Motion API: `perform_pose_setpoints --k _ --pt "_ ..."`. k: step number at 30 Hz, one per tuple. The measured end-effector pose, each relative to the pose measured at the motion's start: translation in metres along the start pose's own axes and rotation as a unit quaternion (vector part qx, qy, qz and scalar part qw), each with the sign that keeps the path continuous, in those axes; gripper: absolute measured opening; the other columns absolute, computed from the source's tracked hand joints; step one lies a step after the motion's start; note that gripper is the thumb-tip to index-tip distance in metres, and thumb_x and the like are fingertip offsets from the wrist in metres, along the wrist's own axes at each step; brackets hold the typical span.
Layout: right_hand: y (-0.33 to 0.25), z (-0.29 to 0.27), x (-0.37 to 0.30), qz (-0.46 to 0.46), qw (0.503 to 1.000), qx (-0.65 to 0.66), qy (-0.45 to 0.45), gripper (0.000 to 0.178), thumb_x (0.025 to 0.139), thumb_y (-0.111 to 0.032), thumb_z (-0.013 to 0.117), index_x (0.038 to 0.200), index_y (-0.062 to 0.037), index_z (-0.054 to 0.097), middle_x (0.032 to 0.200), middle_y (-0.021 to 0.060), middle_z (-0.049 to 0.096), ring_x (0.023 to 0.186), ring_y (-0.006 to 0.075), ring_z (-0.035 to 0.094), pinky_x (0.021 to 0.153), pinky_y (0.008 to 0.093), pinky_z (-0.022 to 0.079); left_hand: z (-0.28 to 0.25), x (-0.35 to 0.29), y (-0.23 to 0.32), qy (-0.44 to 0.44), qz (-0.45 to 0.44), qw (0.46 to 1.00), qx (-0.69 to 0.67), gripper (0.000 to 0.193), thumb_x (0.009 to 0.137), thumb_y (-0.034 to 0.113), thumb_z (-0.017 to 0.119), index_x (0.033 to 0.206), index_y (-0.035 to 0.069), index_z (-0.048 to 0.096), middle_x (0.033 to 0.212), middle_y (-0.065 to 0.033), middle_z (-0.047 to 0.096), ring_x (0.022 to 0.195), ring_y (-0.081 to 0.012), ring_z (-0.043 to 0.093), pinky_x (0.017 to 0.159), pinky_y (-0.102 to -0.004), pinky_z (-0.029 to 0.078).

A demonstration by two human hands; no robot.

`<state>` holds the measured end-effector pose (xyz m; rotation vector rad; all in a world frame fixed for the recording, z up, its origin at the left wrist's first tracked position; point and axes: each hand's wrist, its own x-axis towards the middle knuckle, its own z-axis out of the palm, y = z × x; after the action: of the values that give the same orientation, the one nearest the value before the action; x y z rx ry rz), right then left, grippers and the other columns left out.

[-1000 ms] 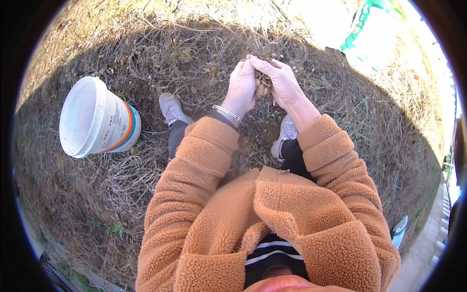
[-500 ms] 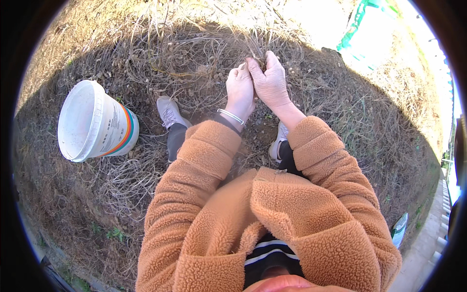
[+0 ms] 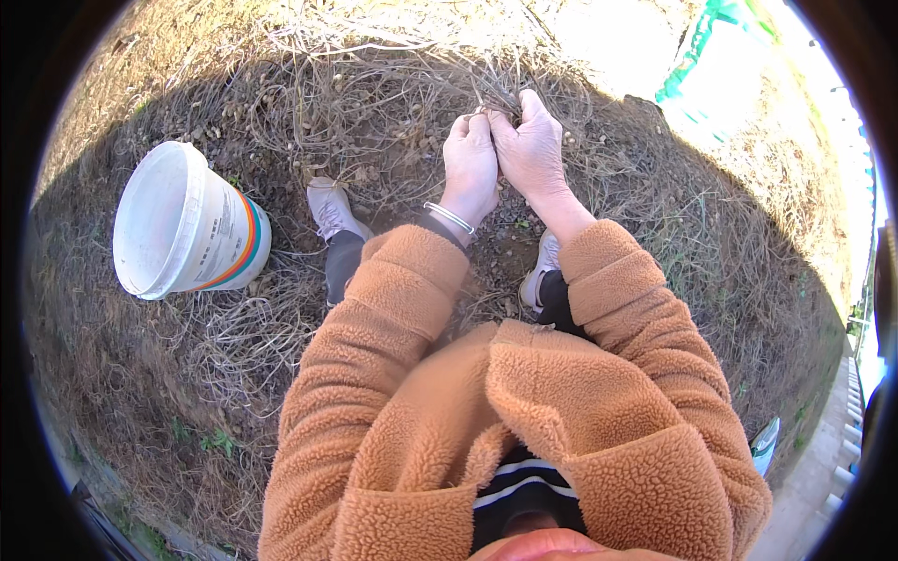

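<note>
My left hand (image 3: 470, 168), with a pale bangle at its wrist, and my right hand (image 3: 530, 154) are side by side in front of me, nearly touching. Both are closed, thumbs up, around the lower end of a bundle of dry plant stalks (image 3: 498, 92). The stalks fan out beyond my fingers, away from me. What lies inside my fingers is hidden. Under and around my hands, more dry stalks (image 3: 365, 89) lie tangled on the soil, with small pale pods (image 3: 257, 110) that look like peanuts at the left.
A white bucket (image 3: 217, 229) with orange and teal bands leans on the ground at the left. My shoes (image 3: 332, 208) stand on either side of my hands. A green-and-white sack (image 3: 690, 58) lies in bright sun at the far right, and a small bag (image 3: 765, 445) sits at the lower right.
My hands have shifted slightly to the right and turned more upright, still together on the stalks. The bucket appears slightly higher in view.
</note>
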<state>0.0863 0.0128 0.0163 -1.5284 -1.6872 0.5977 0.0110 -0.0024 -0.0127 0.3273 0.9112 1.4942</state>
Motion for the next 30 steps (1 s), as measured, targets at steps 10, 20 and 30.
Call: perform_pose_setpoints --k 10,20,30 --pt "0.037 -0.040 0.033 0.259 0.799 0.535 -0.087 0.017 0.096 -0.020 0.057 0.095 -0.0030 0.054 0.062 -0.0017 0.046 0.058 0.0095 0.046 0.052 0.0243 0.042 -0.009 -0.002 0.017 -0.181 -0.273 0.928 -0.178 0.023 0.096 0.031 0.052 0.087 0.010 0.053 0.071 -0.0030 0.051 0.057 -0.0105 0.045 0.039 -0.0177 0.033" --pt "0.048 -0.055 0.041 0.265 0.616 0.740 -0.055 0.025 0.101 -0.025 0.043 0.091 -0.0039 0.051 0.080 0.0068 0.056 0.075 0.0187 0.055 0.073 0.0326 0.051 -0.016 0.002 0.018 -0.156 -0.262 0.929 -0.209 0.025 0.096 0.026 0.050 0.098 0.003 0.058 0.087 -0.0087 0.059 0.072 -0.0162 0.055 0.053 -0.0198 0.050" --pt "0.025 -0.042 0.021 0.182 0.782 0.592 -0.071 0.028 0.102 -0.029 0.040 0.100 -0.0041 0.052 0.101 0.0213 0.067 0.094 0.0272 0.062 0.089 0.0397 0.050 -0.004 -0.010 0.012 -0.158 -0.248 0.949 -0.114 0.025 0.096 0.027 0.050 0.099 0.003 0.058 0.085 -0.0067 0.062 0.074 -0.0153 0.061 0.061 -0.0241 0.055"
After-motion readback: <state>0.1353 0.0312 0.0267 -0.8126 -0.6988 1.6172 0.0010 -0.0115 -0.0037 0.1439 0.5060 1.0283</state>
